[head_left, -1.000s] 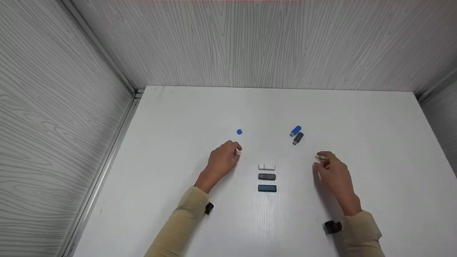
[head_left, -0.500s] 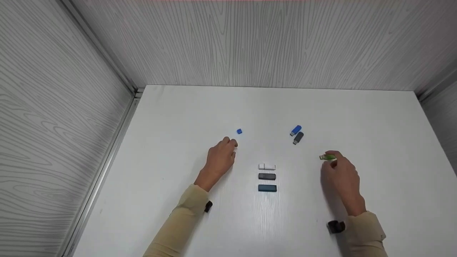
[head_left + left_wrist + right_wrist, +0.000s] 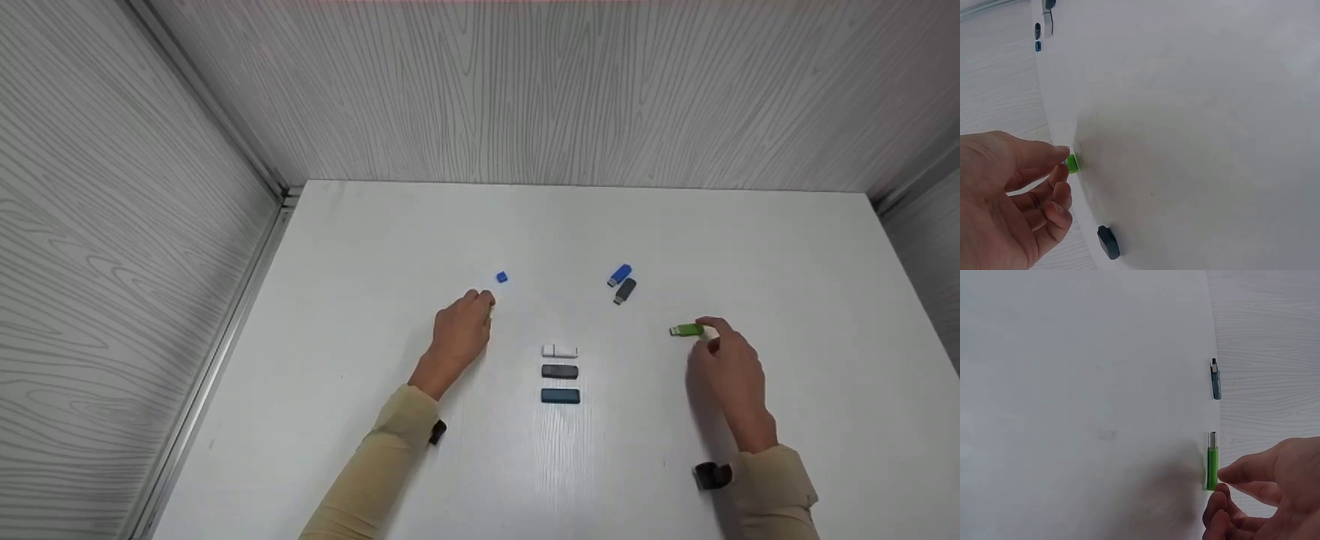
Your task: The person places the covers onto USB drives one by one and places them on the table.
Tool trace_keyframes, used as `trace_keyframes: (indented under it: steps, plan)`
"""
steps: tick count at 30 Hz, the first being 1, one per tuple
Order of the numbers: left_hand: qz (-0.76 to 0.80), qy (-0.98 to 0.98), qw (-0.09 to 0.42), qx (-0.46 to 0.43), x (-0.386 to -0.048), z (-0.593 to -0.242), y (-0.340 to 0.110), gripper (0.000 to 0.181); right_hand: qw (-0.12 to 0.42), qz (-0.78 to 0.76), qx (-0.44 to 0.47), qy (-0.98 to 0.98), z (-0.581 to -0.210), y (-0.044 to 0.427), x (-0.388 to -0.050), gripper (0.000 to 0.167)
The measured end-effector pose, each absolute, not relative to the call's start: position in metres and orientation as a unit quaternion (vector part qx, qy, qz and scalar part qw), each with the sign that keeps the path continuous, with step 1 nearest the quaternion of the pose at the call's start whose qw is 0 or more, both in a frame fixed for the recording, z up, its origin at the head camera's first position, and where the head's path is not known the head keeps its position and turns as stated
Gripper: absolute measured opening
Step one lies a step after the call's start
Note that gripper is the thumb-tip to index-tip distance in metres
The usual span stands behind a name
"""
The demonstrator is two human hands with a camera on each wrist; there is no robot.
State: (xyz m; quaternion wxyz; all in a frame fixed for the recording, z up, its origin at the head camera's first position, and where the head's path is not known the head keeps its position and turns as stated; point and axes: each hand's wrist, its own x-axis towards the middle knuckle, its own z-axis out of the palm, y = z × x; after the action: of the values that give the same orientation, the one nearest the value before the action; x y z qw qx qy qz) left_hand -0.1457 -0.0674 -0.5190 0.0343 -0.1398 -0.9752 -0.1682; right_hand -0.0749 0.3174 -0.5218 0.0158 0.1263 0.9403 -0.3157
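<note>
At left in the head view my left hand [image 3: 459, 334] has its fingers bent over the table; in the left wrist view its thumb and finger pinch a small green cap [image 3: 1072, 163]. A dark piece like a cap [image 3: 1108, 243] lies near it, hidden from the head view. Behind the fingers is a small blue cap [image 3: 502, 277]. My right hand [image 3: 733, 375] is at the end of a green USB stick [image 3: 685, 330] on the table, metal plug pointing left. Its thumb and index finger stand apart there; whether a fingertip still touches the stick I cannot tell.
Toward the back right of the hands' gap lie a blue USB stick [image 3: 620, 274] and a dark grey one [image 3: 625, 290], uncapped. A white stick [image 3: 560, 351], a dark grey stick [image 3: 559, 371] and a teal stick [image 3: 560, 395] lie in a column. Panels bound the white table [image 3: 375, 240].
My right hand has drawn back to the right, and the green USB stick stays put, now more exposed. My left hand has shifted slightly to the left, its fingers closer together.
</note>
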Motion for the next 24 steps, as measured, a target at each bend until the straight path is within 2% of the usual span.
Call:
trace_keyframes:
  steps: [8,16,24]
  plan:
    - [-0.168,-0.977,0.025,-0.13,-0.146,-0.5197,-0.0661,0.019,0.012,-0.322,0.125,0.938,-0.5258,0.3198,-0.0746,0.047]
    - [-0.153,-0.982,-0.004,-0.106,-0.1468,-0.5177,-0.0657,0.028,0.02,-0.318,0.116,0.941,-0.5268,0.3208,-0.0765,0.048]
    - [-0.158,-0.981,0.001,-0.112,-0.1474,-0.5174,-0.0656,0.014,0.027,-0.319,0.114,0.94,-0.5266,0.3203,-0.0766,0.042]
